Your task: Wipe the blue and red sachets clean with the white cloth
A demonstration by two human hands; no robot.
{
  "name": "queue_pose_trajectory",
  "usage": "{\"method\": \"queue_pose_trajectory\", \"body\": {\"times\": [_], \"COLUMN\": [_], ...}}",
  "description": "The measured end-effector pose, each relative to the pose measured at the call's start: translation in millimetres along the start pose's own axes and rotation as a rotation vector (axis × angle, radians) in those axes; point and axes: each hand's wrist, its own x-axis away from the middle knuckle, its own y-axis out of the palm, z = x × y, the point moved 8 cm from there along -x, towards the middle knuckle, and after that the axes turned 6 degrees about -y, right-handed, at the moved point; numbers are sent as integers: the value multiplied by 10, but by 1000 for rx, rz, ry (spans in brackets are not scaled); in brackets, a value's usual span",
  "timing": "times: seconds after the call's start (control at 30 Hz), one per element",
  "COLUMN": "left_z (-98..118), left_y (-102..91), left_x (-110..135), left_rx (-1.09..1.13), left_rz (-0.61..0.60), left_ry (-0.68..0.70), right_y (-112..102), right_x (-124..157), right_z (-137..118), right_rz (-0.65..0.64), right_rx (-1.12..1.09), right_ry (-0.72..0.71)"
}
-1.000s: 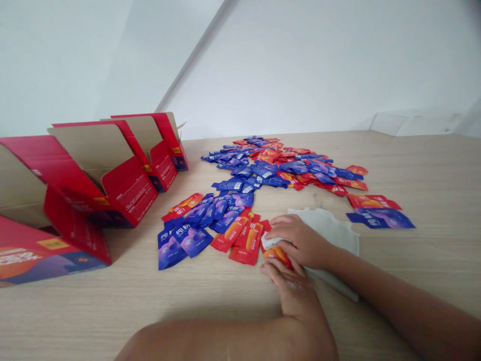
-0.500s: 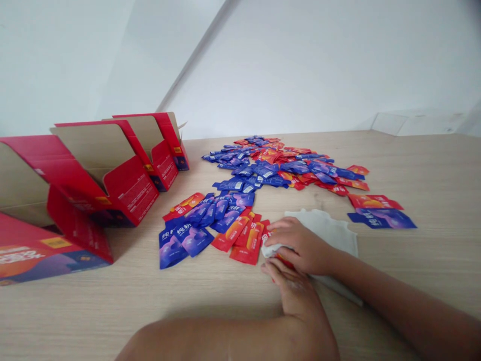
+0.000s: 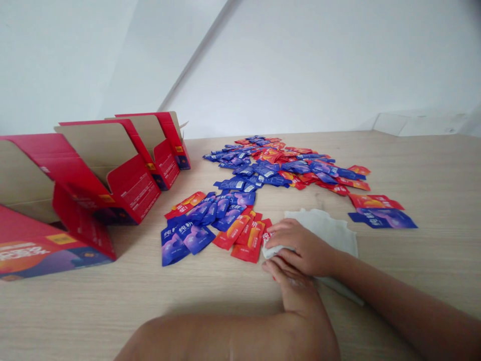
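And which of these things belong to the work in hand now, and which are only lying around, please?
In use:
left hand and right hand
white cloth, under the right hand
probably a packet, only a red edge showing

Lying about, though perhaps related:
overlapping packets beside the hands
mixed packet pile behind
open boxes, left
packet pair, far right

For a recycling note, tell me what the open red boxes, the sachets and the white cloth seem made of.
Boxes: probably thin cardboard, smooth and printed outside; the bare inside is matt grey-brown.
Sachets: likely plastic or foil-laminate film, slightly shiny, with flat edges and some crinkling.
White cloth: apparently soft fabric, matt, with a wavy edge; the fibre can't be told.
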Motion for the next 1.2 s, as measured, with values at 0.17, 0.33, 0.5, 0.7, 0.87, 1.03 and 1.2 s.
{"method": "queue_pose_trajectory", "body": {"times": [0.17,0.33,0.5,0.7,0.87,1.03,1.2], "left_z": [-8,-36,-29,-37,-71,-70,-45], "left_y": [-59,-78,-45,-75,-104,-94,-65], "left_x": [19,19,-6,1,30,21,11], "left_rx": [53,73,102,146,232,214,137], "left_rz": [32,58,25,51,109,61,3], "left_ry": [6,-30,-34,-31,-64,-60,-13], "right_y": [6,-29,-57,-1,-48,-98,-5], "right_x": [-12,34,19,-20,30,29,-7], "right_z": [216,330,31,127,346,99,49], "right_rz": [16,41,49,19,64,95,18], "right_rx": [39,100,24,28,93,59,14], "right_ry": [79,107,-10,49,122,18,26]}}
